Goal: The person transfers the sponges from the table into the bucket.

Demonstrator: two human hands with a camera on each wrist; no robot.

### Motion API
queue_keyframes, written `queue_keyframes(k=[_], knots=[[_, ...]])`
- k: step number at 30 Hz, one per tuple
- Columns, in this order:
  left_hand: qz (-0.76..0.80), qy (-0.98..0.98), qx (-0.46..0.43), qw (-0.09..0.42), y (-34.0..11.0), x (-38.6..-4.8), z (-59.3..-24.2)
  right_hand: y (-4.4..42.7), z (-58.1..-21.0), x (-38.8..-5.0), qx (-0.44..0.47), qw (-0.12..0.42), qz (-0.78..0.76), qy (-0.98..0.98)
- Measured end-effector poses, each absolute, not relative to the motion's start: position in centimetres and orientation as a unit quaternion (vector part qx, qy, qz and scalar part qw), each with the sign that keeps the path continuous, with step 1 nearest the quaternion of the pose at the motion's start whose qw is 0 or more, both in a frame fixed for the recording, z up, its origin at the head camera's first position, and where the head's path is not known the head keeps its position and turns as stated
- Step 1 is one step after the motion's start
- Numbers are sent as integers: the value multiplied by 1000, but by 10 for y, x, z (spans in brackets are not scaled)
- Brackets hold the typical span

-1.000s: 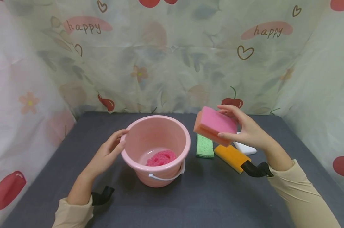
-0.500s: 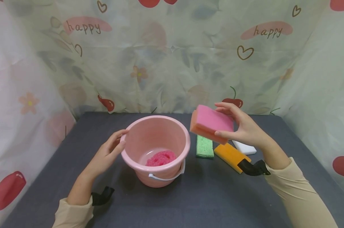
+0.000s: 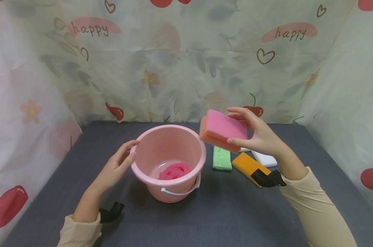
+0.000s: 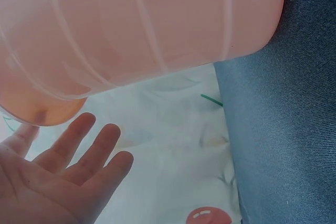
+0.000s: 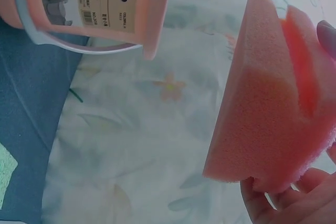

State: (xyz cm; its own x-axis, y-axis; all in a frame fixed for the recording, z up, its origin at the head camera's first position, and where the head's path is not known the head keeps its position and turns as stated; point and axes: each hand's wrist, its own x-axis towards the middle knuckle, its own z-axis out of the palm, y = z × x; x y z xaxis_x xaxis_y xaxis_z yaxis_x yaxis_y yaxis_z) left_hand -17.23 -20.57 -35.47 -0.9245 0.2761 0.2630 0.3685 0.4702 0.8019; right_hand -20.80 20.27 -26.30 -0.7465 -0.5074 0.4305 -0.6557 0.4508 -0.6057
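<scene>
My right hand (image 3: 260, 133) grips a thick two-tone sponge (image 3: 226, 128), pink on top and orange below. The sponge is held in the air just right of the pink bucket's rim. In the right wrist view a groove runs along the side of the sponge (image 5: 252, 108), between thumb and fingers. My left hand (image 3: 113, 168) touches the left rim of the pink bucket (image 3: 177, 189). Spread, fairly straight fingers (image 4: 102, 145) show beside that rim in the left wrist view. Inside the bucket lies a crumpled pink mesh sponge (image 3: 175, 171).
Right of the bucket, a green sponge (image 3: 221, 159), an orange-yellow sponge (image 3: 248, 166) and a white sponge (image 3: 265, 158) lie on the dark tabletop (image 3: 211, 216). The bucket's white handle (image 3: 181, 192) hangs down in front. A patterned curtain (image 3: 186, 79) surrounds the table.
My right hand has carried the pink and orange sponge leftward and slightly up, closer to the bucket rim. The left hand and the bucket have stayed in place.
</scene>
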Motion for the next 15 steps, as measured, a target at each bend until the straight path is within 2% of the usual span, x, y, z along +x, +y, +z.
queue_keyframes(k=[15], knots=[[-489, -847, -201, 55, -205, -172, -355, 191, -258, -209, 361, 98, 388, -842]])
